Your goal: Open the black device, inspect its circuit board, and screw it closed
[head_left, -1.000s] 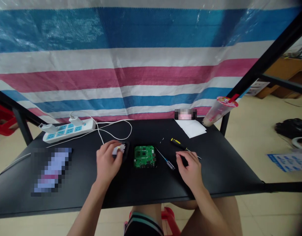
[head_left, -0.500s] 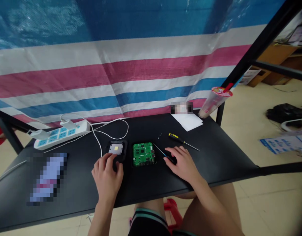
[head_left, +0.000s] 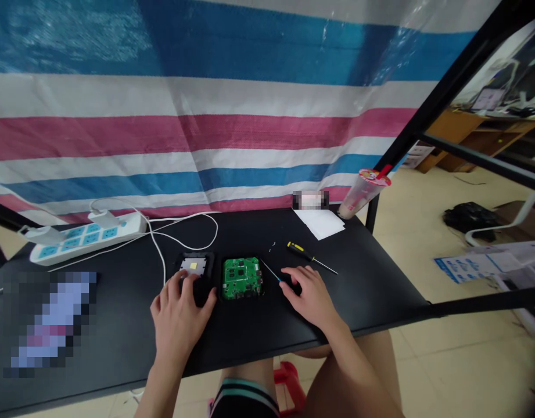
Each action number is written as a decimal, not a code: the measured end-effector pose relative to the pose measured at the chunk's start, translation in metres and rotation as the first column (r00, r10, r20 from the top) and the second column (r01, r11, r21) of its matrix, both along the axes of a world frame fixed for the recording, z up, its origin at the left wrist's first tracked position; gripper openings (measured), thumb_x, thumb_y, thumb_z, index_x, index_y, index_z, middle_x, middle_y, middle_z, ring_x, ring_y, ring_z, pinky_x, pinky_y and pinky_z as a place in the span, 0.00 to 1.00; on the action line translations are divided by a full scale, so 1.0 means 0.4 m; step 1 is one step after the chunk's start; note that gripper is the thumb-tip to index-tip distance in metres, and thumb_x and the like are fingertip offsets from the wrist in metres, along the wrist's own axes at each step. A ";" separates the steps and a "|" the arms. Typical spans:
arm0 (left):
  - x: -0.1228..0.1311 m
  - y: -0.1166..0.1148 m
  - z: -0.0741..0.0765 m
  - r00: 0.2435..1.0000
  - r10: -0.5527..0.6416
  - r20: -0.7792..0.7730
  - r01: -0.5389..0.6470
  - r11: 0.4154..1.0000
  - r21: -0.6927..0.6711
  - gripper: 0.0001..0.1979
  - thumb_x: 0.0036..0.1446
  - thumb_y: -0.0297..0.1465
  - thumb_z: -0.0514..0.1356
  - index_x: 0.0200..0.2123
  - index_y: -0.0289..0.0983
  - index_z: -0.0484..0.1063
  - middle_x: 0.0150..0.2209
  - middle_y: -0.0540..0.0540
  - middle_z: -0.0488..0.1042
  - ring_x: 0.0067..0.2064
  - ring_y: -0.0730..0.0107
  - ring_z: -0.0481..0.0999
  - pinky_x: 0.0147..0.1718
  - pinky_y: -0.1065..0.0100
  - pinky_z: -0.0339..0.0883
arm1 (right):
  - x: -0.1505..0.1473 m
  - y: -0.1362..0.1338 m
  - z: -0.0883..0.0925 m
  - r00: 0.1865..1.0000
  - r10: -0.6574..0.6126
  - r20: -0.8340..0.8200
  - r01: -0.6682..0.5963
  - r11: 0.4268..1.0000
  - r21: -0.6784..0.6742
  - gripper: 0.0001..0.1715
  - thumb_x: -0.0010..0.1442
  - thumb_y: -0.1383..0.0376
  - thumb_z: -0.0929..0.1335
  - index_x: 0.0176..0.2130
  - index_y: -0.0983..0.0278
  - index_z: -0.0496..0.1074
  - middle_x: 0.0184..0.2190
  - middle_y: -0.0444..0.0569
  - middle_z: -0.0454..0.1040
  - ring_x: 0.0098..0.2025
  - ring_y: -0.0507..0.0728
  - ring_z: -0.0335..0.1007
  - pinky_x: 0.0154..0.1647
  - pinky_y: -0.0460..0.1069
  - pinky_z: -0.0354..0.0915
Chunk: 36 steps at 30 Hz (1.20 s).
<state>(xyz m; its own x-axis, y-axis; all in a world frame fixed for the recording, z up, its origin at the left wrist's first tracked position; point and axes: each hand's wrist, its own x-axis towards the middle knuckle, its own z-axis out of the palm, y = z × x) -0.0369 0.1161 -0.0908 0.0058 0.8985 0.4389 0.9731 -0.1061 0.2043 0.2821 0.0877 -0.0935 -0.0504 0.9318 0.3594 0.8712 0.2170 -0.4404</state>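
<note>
The fingertips of my left hand rest at the near edge of a small black cover with a silver plate and a yellowish pad on it. Its thumb is spread to the right, and the hand hides the cover's near part. To the right of the cover lies an open black case holding a green circuit board. My right hand is curled over the dark handle of a screwdriver, between thumb and fingers. The shaft points up-left past the board's right edge. Beyond that hand lies a black-and-yellow screwdriver.
A white power strip with plugs and cables runs along the back left. A blurred-out flat item lies at the left. White papers and a plastic cup with a red straw are at the back right, before a striped sheet.
The view has shifted, so the table things appear further left. My left thumb and fingers are spread wider at the cover. My right hand stays at the screwdriver handle.
</note>
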 end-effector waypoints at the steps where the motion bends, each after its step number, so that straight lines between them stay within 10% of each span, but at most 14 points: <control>1: -0.001 0.000 0.001 1.000 0.007 0.002 -0.007 1.000 -0.004 0.21 0.69 0.46 0.57 0.57 0.40 0.71 0.65 0.36 0.70 0.64 0.43 0.70 0.60 0.45 0.59 | 0.001 0.000 -0.001 1.000 -0.001 -0.005 0.001 1.000 0.002 0.15 0.70 0.58 0.69 0.54 0.56 0.77 0.33 0.46 0.74 0.39 0.60 0.69 0.48 0.55 0.62; 25: -0.006 0.003 0.002 0.996 0.088 -0.009 -0.087 0.993 0.081 0.22 0.70 0.49 0.56 0.51 0.38 0.73 0.60 0.37 0.74 0.59 0.48 0.75 0.62 0.49 0.59 | 0.003 -0.002 0.006 0.994 0.000 -0.107 -0.001 1.000 -0.008 0.13 0.71 0.60 0.68 0.53 0.56 0.77 0.34 0.45 0.75 0.40 0.59 0.71 0.53 0.58 0.63; 36: -0.118 0.046 0.030 0.992 0.015 -0.128 -0.019 0.999 -0.030 0.22 0.64 0.50 0.58 0.50 0.40 0.74 0.54 0.39 0.74 0.47 0.51 0.79 0.51 0.54 0.69 | 0.006 -0.003 0.004 0.994 0.004 -0.112 -0.004 1.000 0.001 0.13 0.71 0.59 0.68 0.53 0.56 0.77 0.34 0.47 0.76 0.40 0.60 0.72 0.49 0.57 0.65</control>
<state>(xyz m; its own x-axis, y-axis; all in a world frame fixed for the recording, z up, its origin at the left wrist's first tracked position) -0.0840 0.1343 -0.0788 0.0445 0.9121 0.4074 0.9931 -0.0847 0.0812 0.2846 0.0866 -0.0918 -0.0139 0.9315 0.3634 0.8156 0.2208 -0.5348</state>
